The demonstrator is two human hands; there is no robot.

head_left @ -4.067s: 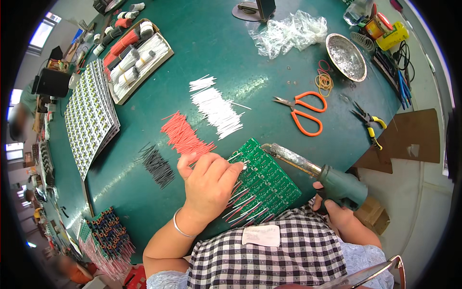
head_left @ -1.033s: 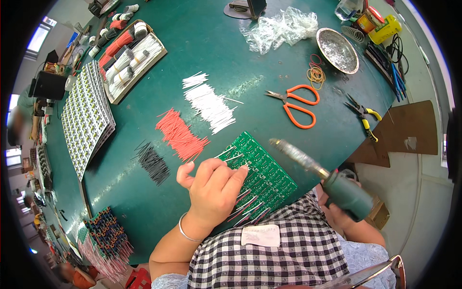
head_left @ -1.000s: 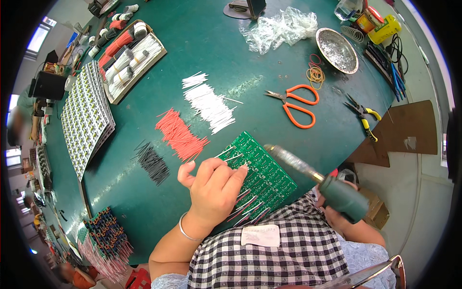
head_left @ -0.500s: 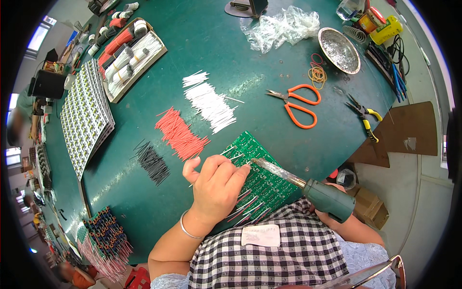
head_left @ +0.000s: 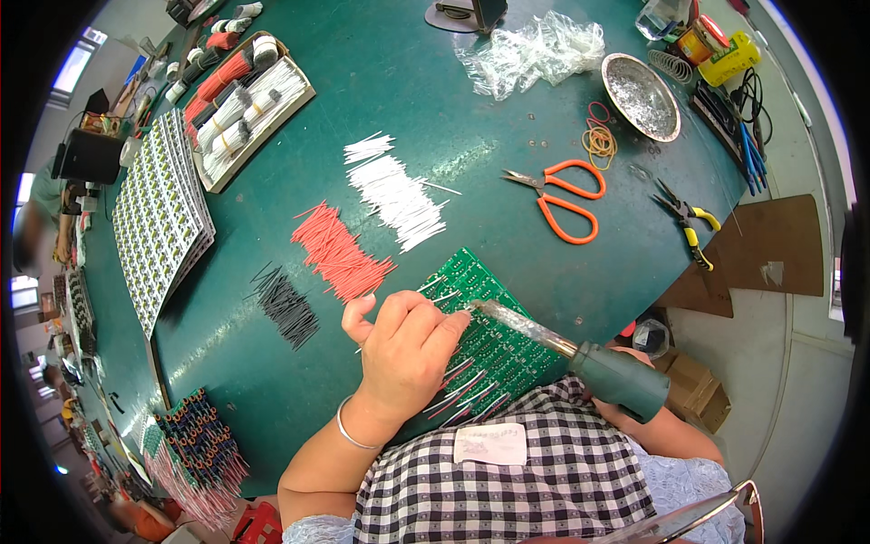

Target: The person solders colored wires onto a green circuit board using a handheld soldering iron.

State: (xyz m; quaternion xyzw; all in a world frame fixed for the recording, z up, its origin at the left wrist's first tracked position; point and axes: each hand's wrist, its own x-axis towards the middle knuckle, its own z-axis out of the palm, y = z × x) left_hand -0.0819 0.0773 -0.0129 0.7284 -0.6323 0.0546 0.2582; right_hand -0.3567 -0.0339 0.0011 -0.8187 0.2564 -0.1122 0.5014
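Note:
My left hand is closed in a pinch over the green circuit board, its fingertips at the board's middle. A thin white wire seems to be in that pinch, mostly hidden by my fingers. My right hand grips the dark green handle of a soldering iron, which hides most of the fingers. The iron's metal tip points left and meets the board beside my left fingertips. Several wires in white, red and black stick out from the board's lower left part.
Loose piles of white wires, red wires and black wires lie left of the board. Orange-handled scissors, pliers and a metal bowl are farther right. Stacked boards stand at left.
Almost nothing differs. My left hand and the soldering iron have shifted only very slightly, and the iron's tip stays by my left fingertips.

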